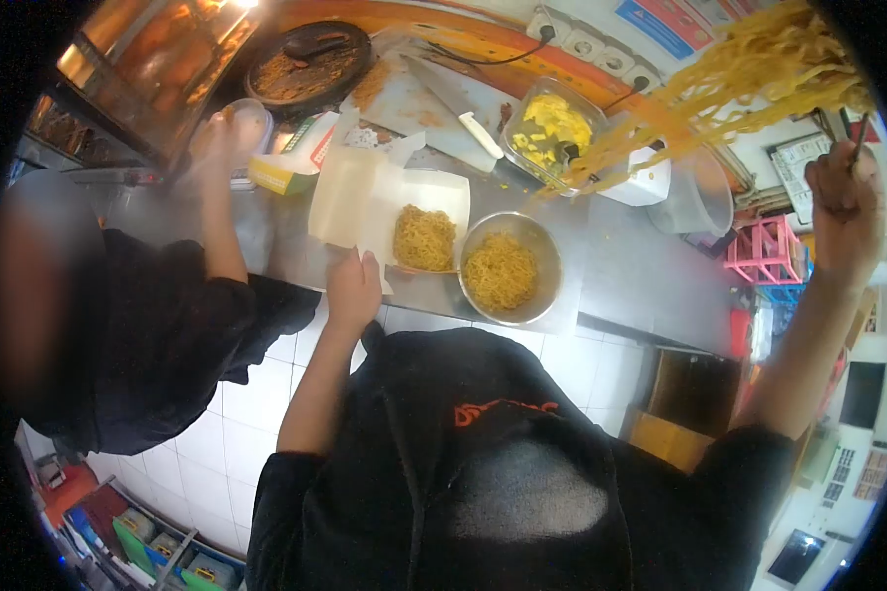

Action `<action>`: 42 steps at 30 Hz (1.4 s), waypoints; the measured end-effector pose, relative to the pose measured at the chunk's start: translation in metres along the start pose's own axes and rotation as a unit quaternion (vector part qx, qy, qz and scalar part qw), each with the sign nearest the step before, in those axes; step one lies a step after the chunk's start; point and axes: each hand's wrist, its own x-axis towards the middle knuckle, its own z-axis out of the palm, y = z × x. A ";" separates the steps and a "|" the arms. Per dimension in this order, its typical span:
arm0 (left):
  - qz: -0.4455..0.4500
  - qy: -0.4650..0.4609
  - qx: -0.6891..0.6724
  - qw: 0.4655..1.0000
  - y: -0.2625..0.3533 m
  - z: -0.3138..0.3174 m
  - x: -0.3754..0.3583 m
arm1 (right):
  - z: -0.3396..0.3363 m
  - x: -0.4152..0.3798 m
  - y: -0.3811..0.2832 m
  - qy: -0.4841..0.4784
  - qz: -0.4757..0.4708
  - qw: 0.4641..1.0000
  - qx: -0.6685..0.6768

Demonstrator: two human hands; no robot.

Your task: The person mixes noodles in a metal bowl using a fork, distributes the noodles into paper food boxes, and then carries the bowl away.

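High at the right, my right hand is closed round a thin utensil, with a long tangle of yellow noodles hanging from it and trailing down to the left. My left hand rests at the near edge of an open paper box, fingers together against it. Noodles lie inside the box. Just right of the box stands a round metal bowl with more noodles; neither hand touches it.
A co-worker's hand is by a plastic container at the left. Behind are a stone mortar, a white-handled knife on a cutting board, a glass dish of yellow food, and a clear tub.
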 end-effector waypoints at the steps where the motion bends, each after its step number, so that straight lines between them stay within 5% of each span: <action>1: -0.005 0.004 -0.001 1.000 0.001 -0.001 -0.002 | 0.014 0.000 0.011 0.008 -0.008 1.000 -0.008; 6: 0.032 0.060 -0.039 0.997 -0.007 0.006 -0.005 | 0.083 -0.010 0.092 0.066 -0.002 0.989 -0.131; 9: 0.002 0.025 0.003 1.000 -0.002 -0.003 -0.008 | 0.130 -0.023 0.143 0.034 0.130 0.948 -0.288; 11: -0.009 0.024 0.004 1.000 0.005 -0.008 -0.011 | 0.164 -0.038 0.190 -0.024 0.169 0.880 -0.444; 14: -0.009 0.021 0.004 1.000 0.002 -0.007 -0.012 | 0.197 -0.085 0.290 -0.114 0.055 0.772 -0.623; 17: -0.004 0.024 0.001 1.000 0.008 -0.009 -0.015 | 0.228 -0.082 0.275 -0.023 0.186 0.850 -0.492; 20: -0.015 0.014 0.006 1.000 0.007 -0.010 -0.015 | 0.219 -0.087 0.298 -0.148 0.083 0.780 -0.603; 24: -0.019 0.010 0.019 1.000 0.005 -0.006 -0.014 | 0.213 -0.067 0.292 -0.136 0.028 0.811 -0.568; 26: -0.011 0.013 -0.008 1.000 0.003 -0.007 -0.014 | 0.219 -0.058 0.276 -0.074 0.194 0.925 -0.318; 28: -0.006 0.008 -0.038 0.999 0.015 -0.017 -0.013 | 0.218 -0.056 0.287 -0.111 0.143 0.929 -0.324; 30: 0.012 -0.090 -0.028 0.995 0.034 -0.037 -0.018 | 0.219 -0.063 0.294 -0.147 0.099 0.928 -0.329; 32: 0.073 -0.035 -0.014 0.997 0.009 -0.031 -0.019 | 0.221 -0.070 0.298 -0.120 0.034 0.931 -0.343; 34: 0.157 0.135 -0.025 0.978 -0.001 -0.034 -0.010 | 0.221 -0.075 0.303 -0.131 0.045 0.933 -0.332; 37: 0.172 0.192 0.090 0.962 0.003 -0.035 0.006 | 0.223 -0.083 0.303 -0.124 0.042 0.937 -0.325; 40: 0.188 0.148 0.261 0.935 -0.012 -0.016 0.009 | 0.229 -0.089 0.301 -0.095 -0.002 0.938 -0.333; 42: 0.174 0.103 0.244 0.948 -0.024 -0.004 0.009 | 0.232 -0.092 0.302 -0.078 -0.030 0.937 -0.339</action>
